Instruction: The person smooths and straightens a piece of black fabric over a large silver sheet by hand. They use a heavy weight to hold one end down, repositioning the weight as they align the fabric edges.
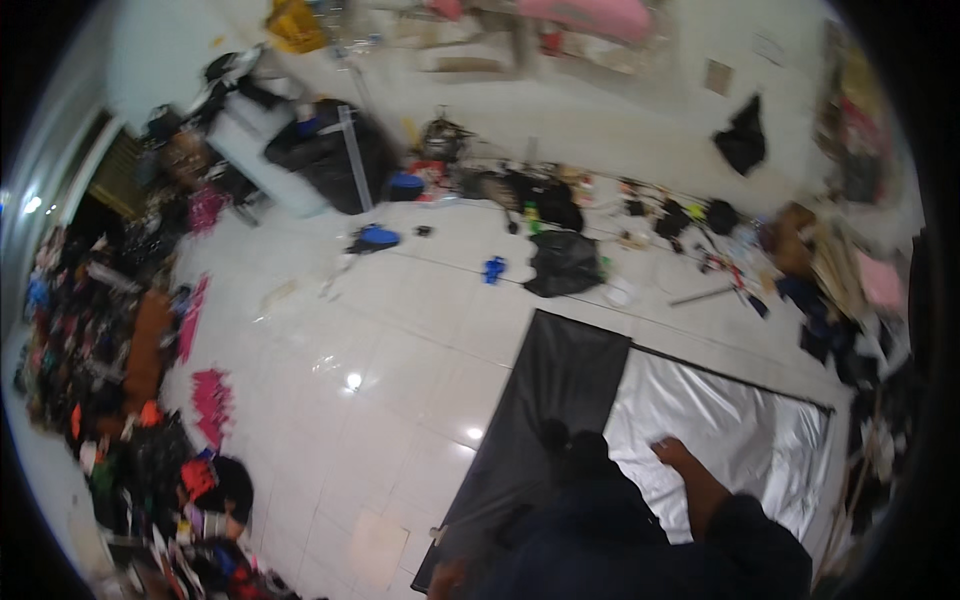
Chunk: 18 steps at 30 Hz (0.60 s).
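A large sheet, part black fabric (565,375) and part shiny silver fabric (745,425), lies spread on the floor in front of me, with a dark edging along its far side. Over the silver part is my right hand (672,452), its fingers curled in; anything in them is too small to make out. My left hand (447,578) shows dimly at the lower edge, near the black part's left border, its fingers hidden in shadow. A small pale object (435,535) is just beyond it. My dark clothing covers the sheet's near middle.
A black plastic bag (563,264) and a small blue object (494,269) lie beyond the sheet. Heaped clutter (130,330) lines the left wall. Bags and cloth (840,270) pile up at right. A big black bag (335,155) stands at the far wall.
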Available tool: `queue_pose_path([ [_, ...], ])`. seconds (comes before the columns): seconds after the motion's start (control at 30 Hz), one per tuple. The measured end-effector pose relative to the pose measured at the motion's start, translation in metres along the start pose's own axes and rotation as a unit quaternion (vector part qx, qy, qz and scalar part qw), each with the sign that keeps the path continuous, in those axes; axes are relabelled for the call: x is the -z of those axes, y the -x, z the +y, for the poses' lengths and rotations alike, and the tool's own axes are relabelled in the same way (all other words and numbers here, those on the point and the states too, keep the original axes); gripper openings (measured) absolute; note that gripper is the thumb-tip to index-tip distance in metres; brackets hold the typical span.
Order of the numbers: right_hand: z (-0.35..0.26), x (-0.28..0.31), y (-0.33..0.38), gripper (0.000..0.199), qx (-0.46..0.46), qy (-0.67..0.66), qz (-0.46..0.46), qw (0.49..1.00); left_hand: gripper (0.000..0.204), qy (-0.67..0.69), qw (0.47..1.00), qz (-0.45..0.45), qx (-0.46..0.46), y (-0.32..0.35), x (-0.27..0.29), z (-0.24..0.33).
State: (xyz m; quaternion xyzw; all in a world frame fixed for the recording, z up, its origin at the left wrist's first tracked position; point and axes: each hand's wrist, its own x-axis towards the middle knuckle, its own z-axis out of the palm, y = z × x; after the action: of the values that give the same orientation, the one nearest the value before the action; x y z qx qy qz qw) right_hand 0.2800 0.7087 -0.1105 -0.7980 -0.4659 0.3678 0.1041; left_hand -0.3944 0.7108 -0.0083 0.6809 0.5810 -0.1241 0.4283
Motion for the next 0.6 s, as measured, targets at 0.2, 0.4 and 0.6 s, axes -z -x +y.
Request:
queue_pose_path([
  [0.2, -0.245, 0.114, -0.088, 0.053, -0.003, -0.247, 0.036, 0.968, 0.022, 0.479, 0.801, 0.167, 0.319, -0.083, 0.162, 0.065],
  [0.4, -0.287, 0.064, -0.088, 0.050, -0.135, -0.325, 0.119, 0.928, 0.027, -0.060, 0.994, -0.088, -0.033, -0.254, 0.270, -0.061],
  [0.6, -0.331, -0.098, 0.041, 0.049, -0.457, -0.358, 0.249, 0.775, 0.019, 0.115, 0.970, -0.178, 0.118, -0.460, 0.486, -0.030],
])
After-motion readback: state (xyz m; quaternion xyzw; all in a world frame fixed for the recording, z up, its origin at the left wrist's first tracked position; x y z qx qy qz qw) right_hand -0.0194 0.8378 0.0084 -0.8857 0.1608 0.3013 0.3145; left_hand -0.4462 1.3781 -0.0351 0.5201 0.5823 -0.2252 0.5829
